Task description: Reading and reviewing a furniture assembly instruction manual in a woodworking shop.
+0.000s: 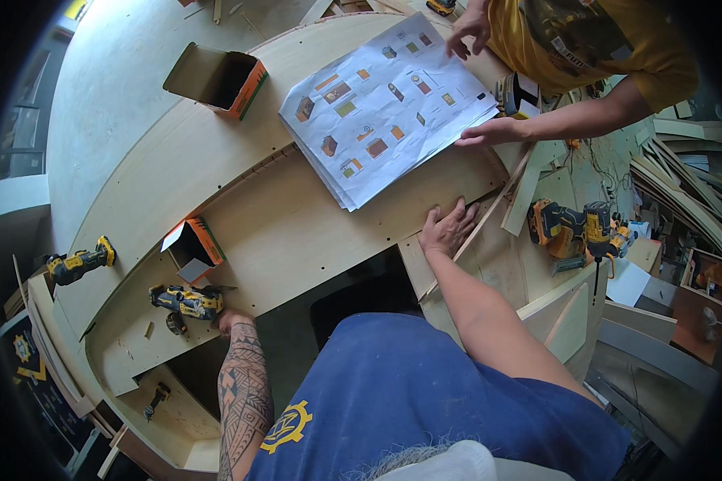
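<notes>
My right hand (pixel 451 230) lies flat with spread fingers on the curved plywood counter (pixel 313 252), close to a thin wooden strip (pixel 477 228). My left hand (pixel 233 320) is at the counter's inner edge, against the end of a yellow-and-black cordless power tool (pixel 186 301) lying on its side. Its fingers are mostly hidden, so whether it grips the tool cannot be told. Beyond my hands, large printed sheets (pixel 385 112) with small coloured drawings of furniture lie across the counter. Opposite me, a person in a yellow shirt has one hand (pixel 489 132) at the sheets' edge and another (pixel 468 34) above them.
Two open orange-and-black cardboard boxes (pixel 245 90) (pixel 204 240) stand on the counter. Another cordless tool (pixel 82 260) sits on the left rim, and a small one (pixel 157 399) lies in the lower compartment. Cordless drills (pixel 565 226) stand at right. Wood offcuts (pixel 686 176) pile up behind them.
</notes>
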### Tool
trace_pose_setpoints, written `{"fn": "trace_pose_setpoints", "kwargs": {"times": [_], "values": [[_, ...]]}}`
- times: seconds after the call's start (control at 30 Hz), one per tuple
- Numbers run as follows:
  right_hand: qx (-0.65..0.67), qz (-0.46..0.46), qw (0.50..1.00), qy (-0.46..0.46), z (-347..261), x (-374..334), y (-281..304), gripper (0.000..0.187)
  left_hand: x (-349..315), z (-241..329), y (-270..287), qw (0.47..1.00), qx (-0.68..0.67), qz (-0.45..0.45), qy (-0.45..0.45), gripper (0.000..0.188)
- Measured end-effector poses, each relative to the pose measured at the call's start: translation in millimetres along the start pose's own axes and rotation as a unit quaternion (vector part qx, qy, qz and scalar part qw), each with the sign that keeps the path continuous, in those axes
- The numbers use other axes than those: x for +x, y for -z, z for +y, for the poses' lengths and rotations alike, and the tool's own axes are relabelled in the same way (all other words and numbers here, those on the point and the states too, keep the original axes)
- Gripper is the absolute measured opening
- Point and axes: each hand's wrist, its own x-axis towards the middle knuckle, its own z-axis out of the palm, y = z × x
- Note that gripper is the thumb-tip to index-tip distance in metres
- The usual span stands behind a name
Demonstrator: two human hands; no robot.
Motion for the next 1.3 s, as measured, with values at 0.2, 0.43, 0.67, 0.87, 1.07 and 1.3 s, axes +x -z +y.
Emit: {"fn": "trace_pose_setpoints", "kwargs": {"times": [0.2, 0.43, 0.67, 0.87, 1.07, 1.3], "values": [[0.01, 0.004, 0.999, 0.03, -11, -4, 3, 0.07, 38, -12, -43, 0.997, -0.053, 0.014, 0.049, 0.034], [-0.005, 0.016, 0.999, 0.027, -6, -2, 2, 0.069, 22, -4, -24, 1.0, -0.006, 0.021, 0.002, 0.028], [-0.005, 0.014, 1.0, 0.022, -5, -2, 0, 0.069, 12, -9, -21, 0.999, -0.004, 0.028, -0.032, 0.039], [-0.002, 0.02, 0.999, 0.027, -3, -2, -1, 0.07, 6, -9, -12, 1.0, 0.004, -0.007, -0.022, 0.034], [-0.014, 0.023, 0.999, 0.027, -5, -2, 0, 0.07, 27, -3, -23, 0.989, -0.128, -0.048, 0.058, 0.038], [-0.01, 0.002, 0.999, 0.032, -4, -3, -1, 0.073, 62, -1, -45, 0.992, -0.109, 0.018, 0.054, 0.037]]}}
